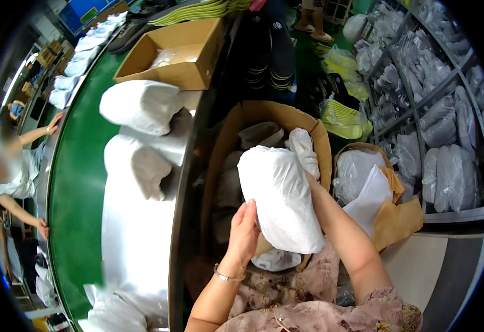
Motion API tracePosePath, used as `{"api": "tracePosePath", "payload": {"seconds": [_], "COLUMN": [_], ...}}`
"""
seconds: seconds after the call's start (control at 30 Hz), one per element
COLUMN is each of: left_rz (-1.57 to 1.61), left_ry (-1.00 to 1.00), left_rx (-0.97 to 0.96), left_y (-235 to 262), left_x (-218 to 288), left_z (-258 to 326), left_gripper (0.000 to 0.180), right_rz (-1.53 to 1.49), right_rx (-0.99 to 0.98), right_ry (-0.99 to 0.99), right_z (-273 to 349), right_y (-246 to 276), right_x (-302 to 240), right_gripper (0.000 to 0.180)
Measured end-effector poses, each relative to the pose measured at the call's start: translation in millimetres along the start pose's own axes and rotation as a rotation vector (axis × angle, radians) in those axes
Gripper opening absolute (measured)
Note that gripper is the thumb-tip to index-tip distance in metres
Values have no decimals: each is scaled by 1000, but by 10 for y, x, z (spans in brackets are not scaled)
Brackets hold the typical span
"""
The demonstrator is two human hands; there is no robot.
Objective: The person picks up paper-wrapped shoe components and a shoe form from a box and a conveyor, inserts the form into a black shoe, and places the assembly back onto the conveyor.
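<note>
Fingers (pixel 243 216) | left: slightly parted, holding white bundle (pixel 278 193) | right: hidden

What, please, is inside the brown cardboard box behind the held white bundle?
In the box, pale wrapped bundles show at the edges. The rounded white wrapped bundle against the left hand hides the middle; deeper contents aren't visible.

From where I stand, the left hand (pixel 243 229) could pass leftward to the shiny bench top (pixel 137 238), which has open room between two white bundles (pixel 139 105) and a crumpled white heap (pixel 114 312) nearer the person. A cardboard box (pixel 203 74) blocks the far end. The held white bundle (pixel 278 196) covers much of the big carton (pixel 320 138); rightward, a smaller carton, loose sheets (pixel 369 199) and packed shelves (pixel 419 99) crowd the way.
</note>
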State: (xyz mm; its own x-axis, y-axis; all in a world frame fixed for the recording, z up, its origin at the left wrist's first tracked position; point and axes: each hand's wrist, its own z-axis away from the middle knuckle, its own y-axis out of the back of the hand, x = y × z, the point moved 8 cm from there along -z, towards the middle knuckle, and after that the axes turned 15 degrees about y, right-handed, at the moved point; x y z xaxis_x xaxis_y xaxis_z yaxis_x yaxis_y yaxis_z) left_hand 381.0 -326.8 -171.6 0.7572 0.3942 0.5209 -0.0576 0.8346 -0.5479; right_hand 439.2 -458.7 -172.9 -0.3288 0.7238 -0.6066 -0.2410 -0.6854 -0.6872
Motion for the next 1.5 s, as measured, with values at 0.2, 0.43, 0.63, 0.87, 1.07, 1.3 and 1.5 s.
{"api": "tracePosePath", "payload": {"seconds": [0.2, 0.43, 0.63, 0.87, 1.07, 1.3, 1.5], "left_rz": [-6, -109, -157, -53, 35, 70, 30], "left_ry": [-288, -519, -571, -546, -634, -739, -685], "left_rx": [109, 341, 293, 321, 234, 216, 169], "left_y": [-55, 141, 69, 364, 331, 393, 472], "left_x": [73, 212, 298, 308, 386, 424, 402], "left_z": [610, 1189, 1572, 1749, 1907, 2028, 1944], "left_gripper": [22, 21, 28, 36, 38, 36, 37], "right_rz": [172, 728, 620, 492, 423, 362, 514], "right_rx": [23, -413, -408, -427, -441, -392, -435], "right_ry": [213, 471, 399, 270, 388, 502, 457], "right_z": [481, 1620, 1875, 1988, 2003, 2062, 2099], "right_y": [199, -484, -784, -1097, -1094, -1068, -1119], "right_x": [-90, -133, 80, 264, 250, 241, 182], "right_gripper": [53, 102, 102, 96, 97, 99, 96]}}
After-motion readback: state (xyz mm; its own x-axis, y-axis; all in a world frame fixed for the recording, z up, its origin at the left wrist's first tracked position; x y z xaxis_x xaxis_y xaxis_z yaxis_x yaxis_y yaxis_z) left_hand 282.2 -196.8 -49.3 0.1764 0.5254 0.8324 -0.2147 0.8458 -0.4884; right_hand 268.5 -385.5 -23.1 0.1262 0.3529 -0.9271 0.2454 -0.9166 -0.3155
